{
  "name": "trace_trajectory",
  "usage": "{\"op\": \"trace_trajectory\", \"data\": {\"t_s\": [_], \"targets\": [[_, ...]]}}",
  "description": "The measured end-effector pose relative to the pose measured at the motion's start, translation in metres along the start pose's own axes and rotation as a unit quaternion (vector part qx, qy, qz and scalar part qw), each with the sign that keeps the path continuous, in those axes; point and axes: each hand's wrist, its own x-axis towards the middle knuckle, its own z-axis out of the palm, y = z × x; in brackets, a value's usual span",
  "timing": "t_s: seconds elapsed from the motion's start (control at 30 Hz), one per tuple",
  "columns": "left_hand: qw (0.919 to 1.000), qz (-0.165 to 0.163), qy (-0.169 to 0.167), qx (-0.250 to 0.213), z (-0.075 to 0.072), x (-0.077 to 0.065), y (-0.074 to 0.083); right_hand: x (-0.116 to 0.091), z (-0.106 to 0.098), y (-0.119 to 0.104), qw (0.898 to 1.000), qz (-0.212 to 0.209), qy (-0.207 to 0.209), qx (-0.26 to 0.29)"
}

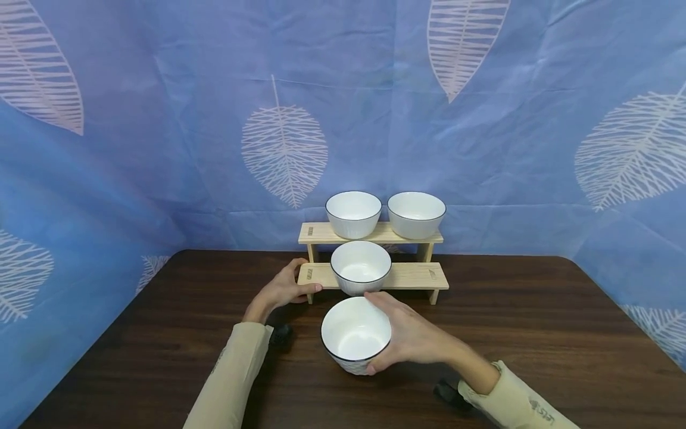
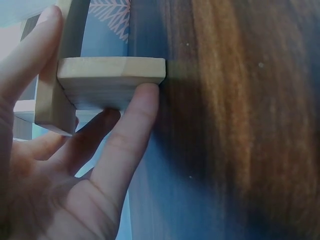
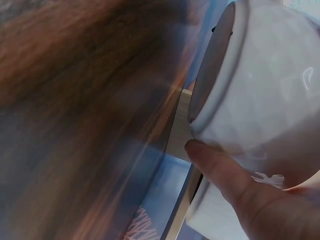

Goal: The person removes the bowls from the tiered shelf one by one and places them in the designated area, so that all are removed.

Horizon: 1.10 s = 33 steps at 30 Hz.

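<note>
The left hand (image 1: 286, 287) grips a pale, flat-topped wooden stand (image 1: 414, 276), probably steadying it; the right hand (image 1: 415, 335) clasps a round, white ceramic bowl (image 1: 354, 333), presumably supporting it.

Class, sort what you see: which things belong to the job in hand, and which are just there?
In the job, it seems:
dark-rimmed white bowl, held by the right hand
lower wooden stand, gripped by the left hand
middle bowl
upper wooden stand
its left bowl, right bowl

Just there:
dark wood-grain table
blue leaf-print cloth
</note>
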Motion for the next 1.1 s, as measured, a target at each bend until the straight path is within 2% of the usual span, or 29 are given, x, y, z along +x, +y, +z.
{"op": "trace_trajectory", "data": {"t_s": [0.3, 0.5, 0.83, 0.87, 1.0, 1.1], "targets": [[0.9999, -0.007, 0.007, -0.003, -0.003, -0.005, -0.003, 0.011, 0.014, -0.001, 1.000, -0.010, -0.024, 0.014], [1.0000, 0.003, -0.001, -0.009, -0.002, -0.004, -0.005, 0.015, 0.021, -0.001, 0.999, -0.007, -0.046, 0.010], [0.9992, 0.025, -0.018, -0.024, -0.004, -0.003, -0.002, 0.021, 0.021, -0.003, 0.999, -0.010, -0.049, -0.003], [0.9993, 0.023, -0.018, -0.023, -0.004, -0.003, -0.002, 0.021, 0.022, -0.003, 0.999, -0.009, -0.052, 0.001], [0.9998, 0.012, -0.010, -0.013, -0.002, -0.002, -0.001, 0.023, 0.023, -0.002, 0.995, -0.006, -0.069, 0.071], [0.9999, 0.010, -0.004, -0.005, 0.000, -0.001, 0.000, 0.023, 0.018, -0.002, 0.992, -0.003, -0.063, 0.106]]}}
